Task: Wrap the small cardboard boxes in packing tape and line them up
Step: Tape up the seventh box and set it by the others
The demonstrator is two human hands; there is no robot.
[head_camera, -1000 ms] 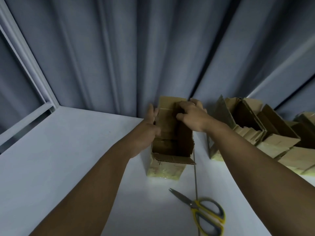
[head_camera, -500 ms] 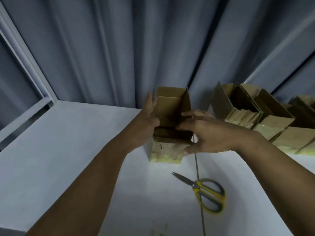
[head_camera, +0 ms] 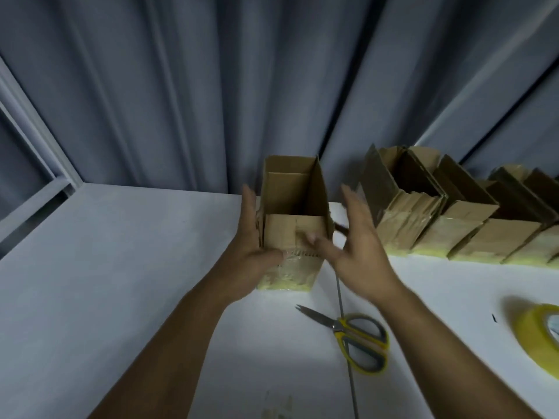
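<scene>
Your box (head_camera: 292, 234) stands upright with its top flaps raised on the white surface (head_camera: 121, 267), left of the row of taped boxes (head_camera: 453, 228). Your left hand (head_camera: 251, 254) lies flat against its left side, fingers straight and together. Your right hand (head_camera: 357, 249) is at its right side, fingers spread. Scissors (head_camera: 354, 334) and a tape roll (head_camera: 540, 340) lie nearer you.

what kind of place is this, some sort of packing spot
Probably a small makeshift packing station indoors: a plain white table pushed against a grey curtain, a row of cardboard boxes partly wrapped in tape, and a tape roll and scissors lying ready.
</scene>
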